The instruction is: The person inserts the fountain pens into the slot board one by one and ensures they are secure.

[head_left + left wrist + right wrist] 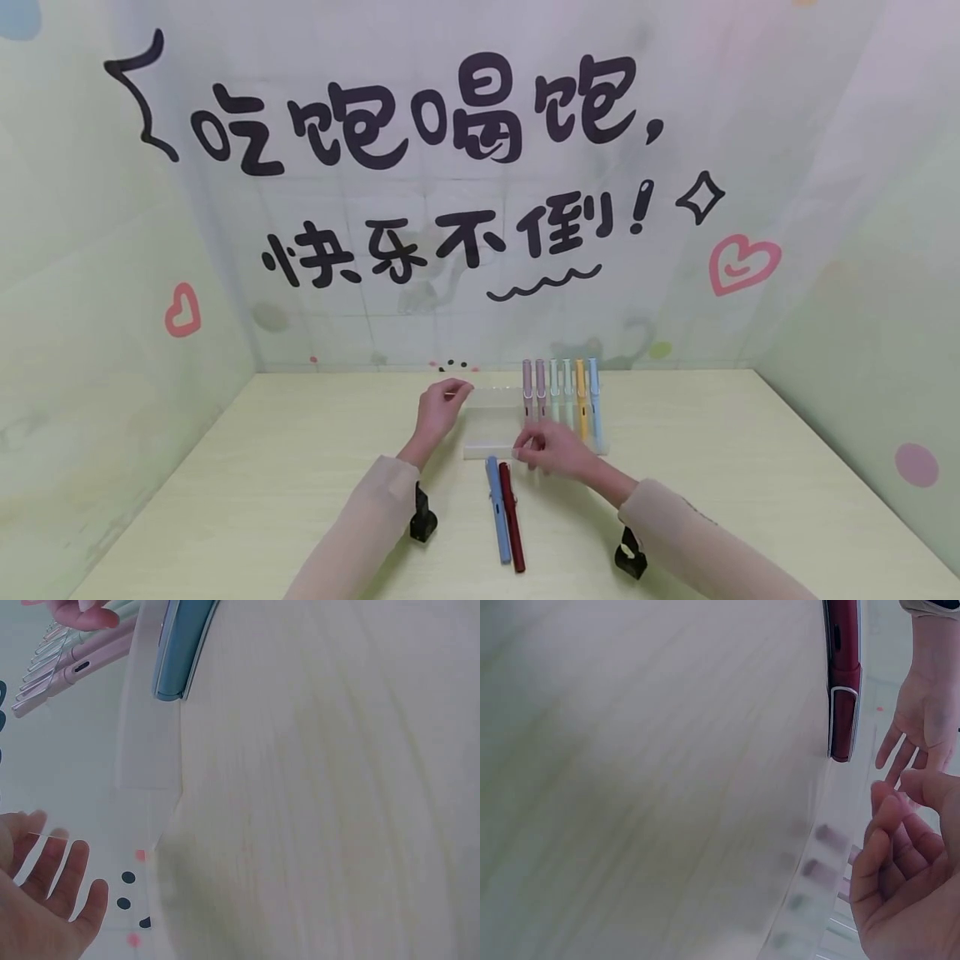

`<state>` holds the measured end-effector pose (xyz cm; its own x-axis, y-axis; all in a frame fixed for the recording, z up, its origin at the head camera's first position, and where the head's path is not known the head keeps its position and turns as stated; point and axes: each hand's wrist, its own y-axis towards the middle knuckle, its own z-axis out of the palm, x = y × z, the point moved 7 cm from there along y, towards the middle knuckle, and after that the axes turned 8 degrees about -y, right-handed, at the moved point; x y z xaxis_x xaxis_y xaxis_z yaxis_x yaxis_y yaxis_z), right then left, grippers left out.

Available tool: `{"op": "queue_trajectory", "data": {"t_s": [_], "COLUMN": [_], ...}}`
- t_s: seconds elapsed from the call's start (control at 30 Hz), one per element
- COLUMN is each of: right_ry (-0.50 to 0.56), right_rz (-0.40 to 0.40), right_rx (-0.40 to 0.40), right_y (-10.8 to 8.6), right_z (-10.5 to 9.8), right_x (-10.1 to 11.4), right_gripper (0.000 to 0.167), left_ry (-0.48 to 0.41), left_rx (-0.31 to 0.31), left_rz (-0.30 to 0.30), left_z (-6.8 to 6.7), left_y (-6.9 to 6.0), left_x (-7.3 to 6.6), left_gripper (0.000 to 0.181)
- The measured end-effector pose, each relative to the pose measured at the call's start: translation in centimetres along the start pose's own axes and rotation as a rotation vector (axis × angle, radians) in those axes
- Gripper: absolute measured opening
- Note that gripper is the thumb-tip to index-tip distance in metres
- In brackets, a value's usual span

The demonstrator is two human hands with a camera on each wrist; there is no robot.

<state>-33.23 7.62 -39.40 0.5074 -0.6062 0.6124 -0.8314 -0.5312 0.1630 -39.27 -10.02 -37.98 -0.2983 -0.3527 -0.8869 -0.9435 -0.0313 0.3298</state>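
A clear pen stand (491, 425) sits near the back wall. Its right part holds several upright pens: mauve (527, 379), pale green (555, 379), yellow (581, 383) and light blue (595, 392). My left hand (441, 410) pinches the stand's upper left corner, with its other fingers spread in the left wrist view. My right hand (555, 450) hovers by the stand's front edge, its fingers loosely curled, with nothing visible between them in the right wrist view. In front of the stand, a blue pen (498, 510) and a dark red pen (512, 517) lie side by side, clip ends toward it.
The pale wooden tabletop (300, 467) extends to both sides. Behind it rises a light wall (420, 333) with large dark lettering, and side panels stand left and right. A black wrist mount (422, 518) hangs below the left sleeve, another (631, 557) below the right.
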Motion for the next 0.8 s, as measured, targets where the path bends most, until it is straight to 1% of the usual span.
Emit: {"op": "queue_trajectory", "data": {"t_s": [0.13, 0.27, 0.47, 0.57, 0.8], "right_ry": [0.016, 0.02, -0.009, -0.021, -0.03], "right_rz": [-0.005, -0.007, 0.052, 0.076, 0.082], "right_rx": [0.057, 0.085, 0.132, 0.147, 0.153], "right_y": [-0.1, -0.1, -0.2, -0.3, -0.6], "right_z": [0.7, 1.2, 2.2, 2.6, 3.0], "right_x": [0.1, 0.2, -0.1, -0.2, 0.2], "right_gripper": [0.009, 0.013, 0.024, 0.029, 0.036], "left_ry": [0.003, 0.005, 0.009, 0.008, 0.014], "left_rx": [0.0, 0.0, -0.004, -0.005, -0.008], "left_rz": [-0.01, -0.02, -0.02, -0.012, 0.005], "left_z": [0.1, 0.2, 0.1, 0.1, 0.0], "left_y": [0.1, 0.2, 0.1, 0.1, 0.0], "left_x": [0.1, 0.1, 0.1, 0.1, 0.0], "left_gripper": [0.019, 0.02, 0.02, 0.019, 0.019]}}
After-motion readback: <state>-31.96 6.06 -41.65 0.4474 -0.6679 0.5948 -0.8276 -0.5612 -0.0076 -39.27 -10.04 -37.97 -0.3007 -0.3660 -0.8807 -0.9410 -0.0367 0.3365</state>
